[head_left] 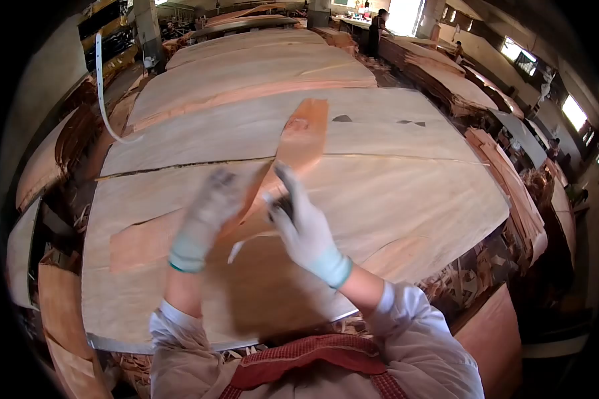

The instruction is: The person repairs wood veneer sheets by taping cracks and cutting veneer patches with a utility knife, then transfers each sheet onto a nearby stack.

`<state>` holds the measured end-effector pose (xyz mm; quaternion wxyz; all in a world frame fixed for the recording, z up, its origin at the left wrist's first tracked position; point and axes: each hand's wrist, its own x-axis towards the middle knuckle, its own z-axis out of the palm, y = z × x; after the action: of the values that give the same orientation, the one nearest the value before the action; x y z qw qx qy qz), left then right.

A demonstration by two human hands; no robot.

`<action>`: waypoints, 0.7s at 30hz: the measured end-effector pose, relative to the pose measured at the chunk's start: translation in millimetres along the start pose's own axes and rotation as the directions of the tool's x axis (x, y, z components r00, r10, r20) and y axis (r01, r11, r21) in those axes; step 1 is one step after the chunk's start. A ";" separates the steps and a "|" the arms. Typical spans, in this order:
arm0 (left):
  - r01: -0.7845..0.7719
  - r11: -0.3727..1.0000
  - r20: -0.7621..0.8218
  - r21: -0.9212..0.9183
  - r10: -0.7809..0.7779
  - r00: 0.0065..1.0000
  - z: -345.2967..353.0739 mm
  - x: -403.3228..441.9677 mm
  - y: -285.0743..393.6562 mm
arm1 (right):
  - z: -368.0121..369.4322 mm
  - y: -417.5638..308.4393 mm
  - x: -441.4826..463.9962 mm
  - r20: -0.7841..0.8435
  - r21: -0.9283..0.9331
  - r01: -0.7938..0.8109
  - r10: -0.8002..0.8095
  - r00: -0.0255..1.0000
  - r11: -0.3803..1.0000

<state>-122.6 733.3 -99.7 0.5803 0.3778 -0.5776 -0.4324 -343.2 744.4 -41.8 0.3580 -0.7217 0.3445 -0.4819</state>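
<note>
My left hand, in a white glove with a teal cuff, is smeared by motion. It is beside a long orange-brown strip of wood veneer; whether it grips the strip cannot be told. My right hand, gloved the same way, is curled over the strip's near end. Its fingers close round a small dark thing with a pale tip that I cannot make out. Under both hands lies a broad pale veneer sheet. Left of my left hand lies another orange veneer piece. A thin white sliver shows between the hands.
A dark-edged gap crosses the sheet. More veneer sheets lie beyond it. Veneer stacks flank the right side, with scraps below the edge. A curved white strip rises at left. A person stands far back.
</note>
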 end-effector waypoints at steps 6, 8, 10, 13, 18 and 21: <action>0.186 0.940 0.283 -0.286 -0.103 0.954 198.8 -74.2 11.2 | -124.8 30.2 -121.5 -0.069 -0.345 0.105 -0.137 0.988 0.933; -0.139 0.976 0.366 0.167 0.070 0.928 251.6 -80.8 6.9 | -167.2 28.0 -167.4 -0.152 -0.218 -0.206 0.175 0.973 0.954; -0.264 0.957 0.320 0.122 0.214 0.923 302.6 -94.6 16.5 | -203.5 24.4 -203.7 -0.176 -0.068 -0.317 0.302 0.937 0.946; 0.218 0.976 0.191 -0.010 -0.213 0.958 340.5 -128.7 -14.7 | -245.2 54.1 -252.7 -0.033 -0.248 -0.272 0.273 0.962 0.930; 0.654 0.667 -0.147 -0.357 -0.732 0.665 343.9 -208.6 -131.4 | -241.5 151.9 -326.7 0.245 -0.385 -0.450 0.559 0.792 0.806; 0.672 0.735 -0.347 -0.090 -0.655 0.671 328.7 -251.5 -174.2 | -217.0 193.9 -351.5 0.386 -0.357 -0.443 0.562 0.732 0.822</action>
<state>-451.3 930.0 -333.9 0.4691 0.6463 -0.2955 -0.5243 -682.1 902.2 -303.6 0.4583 -0.7334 0.4853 -0.1286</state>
